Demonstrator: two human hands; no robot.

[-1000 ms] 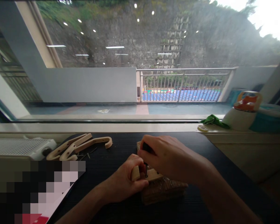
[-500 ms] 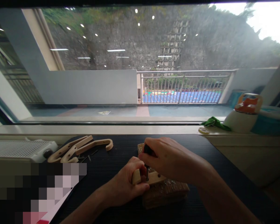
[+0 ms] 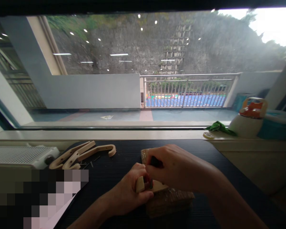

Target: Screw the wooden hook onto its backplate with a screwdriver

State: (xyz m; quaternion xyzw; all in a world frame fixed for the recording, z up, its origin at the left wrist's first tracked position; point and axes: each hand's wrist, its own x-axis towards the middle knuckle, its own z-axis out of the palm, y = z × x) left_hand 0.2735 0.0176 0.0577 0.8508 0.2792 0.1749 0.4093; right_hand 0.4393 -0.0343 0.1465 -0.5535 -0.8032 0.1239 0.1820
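Observation:
My left hand point(image 3: 127, 187) is closed around a pale wooden hook point(image 3: 140, 184), whose curved end sticks out between thumb and fingers. The hook's straight part lies across a brown layered block point(image 3: 170, 203) with shiny wrapping, and a dark hole shows in it. Above it, my right hand point(image 3: 175, 167) grips the dark handle of a screwdriver point(image 3: 155, 161), held upright. Its shaft comes down to the wood beside my left fingers; the tip is hard to make out. My right hand covers part of the hook and block.
Several more wooden hooks point(image 3: 78, 155) lie at the table's back left, with thin screws or nails point(image 3: 91, 164) beside them. A white radiator point(image 3: 23, 156) stands left. On the sill sit a green cloth point(image 3: 220, 127), a yellow disc point(image 3: 208, 135) and a white jug point(image 3: 246, 124) with an orange top.
My right hand has turned on the screwdriver handle, its wrist rolled over and the fingers hiding more of the hook. My left hand keeps its hold. The whole view has shifted slightly downward.

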